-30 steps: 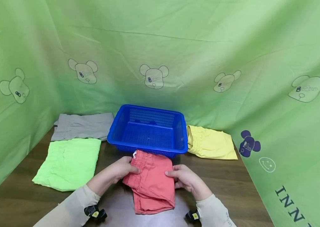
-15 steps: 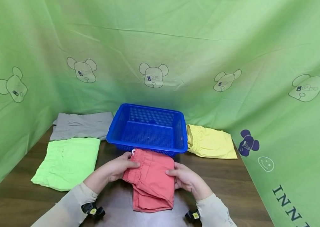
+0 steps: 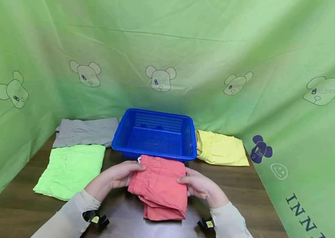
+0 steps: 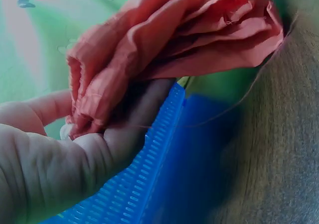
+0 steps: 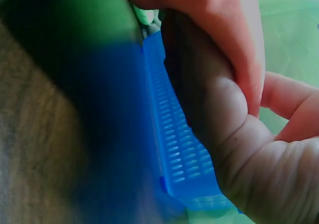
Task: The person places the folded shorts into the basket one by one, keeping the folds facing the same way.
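Folded red shorts (image 3: 163,185) with a gathered elastic waistband are held up between both hands, in front of the blue basket. My left hand (image 3: 123,175) grips the waistband end, thumb on top and fingers underneath; a white drawstring tip shows beside it. On the opposite edge, my right hand (image 3: 200,186) pinches the cloth, with its thumb over the front. In the left wrist view the layered folds of the shorts (image 4: 199,40) hang past the fingers, and a loose thread trails from them. The right wrist view shows fingers curled under the fabric (image 5: 229,30).
A blue mesh basket (image 3: 117,138) stands behind the shorts with nothing in it. Left of it lie folded grey shorts (image 3: 88,132) and bright green shorts (image 3: 72,170). Folded yellow shorts (image 3: 222,148) lie to its right. A green curtain (image 3: 161,39) encloses the wooden table (image 3: 236,198).
The red shorts have shifted slightly right and their lower edge has risen a little. Both hands keep hold of them; the right hand has moved slightly right.
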`<state>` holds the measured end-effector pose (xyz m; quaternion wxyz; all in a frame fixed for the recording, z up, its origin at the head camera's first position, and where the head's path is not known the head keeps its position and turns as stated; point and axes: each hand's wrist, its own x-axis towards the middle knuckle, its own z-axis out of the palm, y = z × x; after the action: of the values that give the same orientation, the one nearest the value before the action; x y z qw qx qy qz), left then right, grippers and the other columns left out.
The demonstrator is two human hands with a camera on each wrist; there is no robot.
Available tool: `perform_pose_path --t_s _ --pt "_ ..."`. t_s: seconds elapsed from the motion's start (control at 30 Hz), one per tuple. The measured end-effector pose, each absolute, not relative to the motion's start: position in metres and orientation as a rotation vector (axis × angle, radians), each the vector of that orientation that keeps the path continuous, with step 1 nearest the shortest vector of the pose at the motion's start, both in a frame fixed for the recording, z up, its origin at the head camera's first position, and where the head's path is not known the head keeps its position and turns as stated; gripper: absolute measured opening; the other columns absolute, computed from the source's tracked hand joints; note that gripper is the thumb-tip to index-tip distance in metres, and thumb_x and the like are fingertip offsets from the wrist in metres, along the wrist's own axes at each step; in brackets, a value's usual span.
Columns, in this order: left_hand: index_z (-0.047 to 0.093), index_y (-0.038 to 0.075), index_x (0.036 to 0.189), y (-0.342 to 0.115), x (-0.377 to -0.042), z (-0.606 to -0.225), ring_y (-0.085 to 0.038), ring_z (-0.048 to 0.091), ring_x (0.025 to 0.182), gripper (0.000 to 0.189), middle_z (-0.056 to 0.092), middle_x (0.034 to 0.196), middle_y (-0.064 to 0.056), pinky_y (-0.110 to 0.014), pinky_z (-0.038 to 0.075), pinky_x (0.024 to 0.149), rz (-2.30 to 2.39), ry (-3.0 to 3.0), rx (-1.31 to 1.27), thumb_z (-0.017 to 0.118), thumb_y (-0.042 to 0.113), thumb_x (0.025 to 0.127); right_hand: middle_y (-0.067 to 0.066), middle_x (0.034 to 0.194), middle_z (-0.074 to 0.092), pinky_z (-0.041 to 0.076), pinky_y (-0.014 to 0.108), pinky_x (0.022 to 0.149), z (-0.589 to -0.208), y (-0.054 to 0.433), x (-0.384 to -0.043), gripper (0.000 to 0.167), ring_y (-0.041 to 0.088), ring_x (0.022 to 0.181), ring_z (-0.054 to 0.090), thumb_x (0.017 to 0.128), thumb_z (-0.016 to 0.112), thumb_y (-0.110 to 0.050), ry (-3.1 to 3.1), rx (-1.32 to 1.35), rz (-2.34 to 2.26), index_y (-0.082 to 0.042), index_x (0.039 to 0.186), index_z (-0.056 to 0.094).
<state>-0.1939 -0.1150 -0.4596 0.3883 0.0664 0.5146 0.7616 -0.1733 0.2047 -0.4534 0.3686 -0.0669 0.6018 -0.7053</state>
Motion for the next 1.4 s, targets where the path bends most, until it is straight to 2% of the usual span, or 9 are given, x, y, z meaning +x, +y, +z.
perform_pose_path --t_s 0.23,0.53,0.67,0.8,1.03,1.13,1.27,1.4 --pt "0.028 0.0 0.146 -0.109 -0.19 -0.454 -0.026 0.07 0.105 0.047 0.067 0.12 -0.013 -0.048 0.059 0.09 1.938 1.259 0.166 0.048 0.013 0.105 0.014 0.124 0.066 0.061 0.05 0.076 -0.445 0.208 -0.172 0.061 0.029 0.099 0.073 0.102 0.052 -0.006 1.533 -0.213 -1.806 -0.005 0.155 0.02" --pt "0.016 0.005 0.137 -0.105 -0.176 -0.442 -0.026 0.073 0.097 0.05 0.061 0.117 -0.021 -0.047 0.061 0.083 1.904 1.431 0.111 0.053 0.012 0.103 0.018 0.123 0.062 0.062 0.048 0.069 -0.436 0.212 -0.166 0.063 0.03 0.097 0.072 0.104 0.052 -0.009 1.556 -0.295 -1.722 -0.01 0.155 0.015" --pt "0.015 0.005 0.135 -0.104 -0.171 -0.433 -0.026 0.074 0.095 0.052 0.063 0.115 -0.021 -0.046 0.061 0.082 1.912 1.447 0.116 0.055 0.012 0.103 0.018 0.122 0.063 0.062 0.046 0.066 -0.43 0.214 -0.164 0.067 0.03 0.093 0.073 0.104 0.054 -0.01 1.571 -0.296 -1.721 -0.014 0.157 0.014" --pt "0.018 0.003 0.132 -0.105 -0.169 -0.429 -0.024 0.074 0.093 0.049 0.066 0.111 -0.018 -0.044 0.061 0.08 1.931 1.422 0.145 0.056 0.013 0.102 0.018 0.124 0.062 0.061 0.049 0.067 -0.425 0.216 -0.163 0.067 0.031 0.097 0.072 0.104 0.054 -0.011 1.586 -0.288 -1.731 -0.018 0.157 0.014" --pt "0.037 -0.008 0.138 -0.111 -0.171 -0.424 -0.025 0.074 0.1 0.042 0.072 0.114 -0.014 -0.044 0.06 0.087 1.926 1.317 0.245 0.053 0.013 0.106 0.019 0.135 0.056 0.061 0.052 0.07 -0.42 0.217 -0.162 0.068 0.035 0.104 0.071 0.105 0.053 -0.013 1.578 -0.295 -1.755 -0.024 0.158 0.012" --pt "0.039 -0.01 0.14 -0.114 -0.171 -0.419 -0.026 0.074 0.102 0.044 0.072 0.115 -0.015 -0.045 0.059 0.088 1.934 1.307 0.264 0.053 0.014 0.106 0.018 0.138 0.054 0.061 0.051 0.071 -0.417 0.216 -0.161 0.066 0.034 0.105 0.07 0.106 0.051 -0.013 1.568 -0.309 -1.779 -0.024 0.159 0.012" --pt "0.033 -0.006 0.148 -0.116 -0.171 -0.413 -0.027 0.074 0.104 0.051 0.072 0.118 -0.014 -0.045 0.058 0.089 1.96 1.299 0.249 0.054 0.015 0.106 0.017 0.139 0.053 0.061 0.052 0.075 -0.415 0.215 -0.16 0.065 0.033 0.107 0.07 0.107 0.049 -0.013 1.565 -0.321 -1.819 -0.024 0.16 0.013" --pt "0.02 0.007 0.158 -0.116 -0.172 -0.409 -0.027 0.072 0.107 0.065 0.067 0.125 -0.014 -0.045 0.058 0.091 1.968 1.329 0.224 0.056 0.02 0.106 0.016 0.143 0.05 0.059 0.055 0.08 -0.414 0.213 -0.159 0.065 0.033 0.112 0.068 0.108 0.046 -0.012 1.544 -0.343 -1.869 -0.027 0.162 0.013"
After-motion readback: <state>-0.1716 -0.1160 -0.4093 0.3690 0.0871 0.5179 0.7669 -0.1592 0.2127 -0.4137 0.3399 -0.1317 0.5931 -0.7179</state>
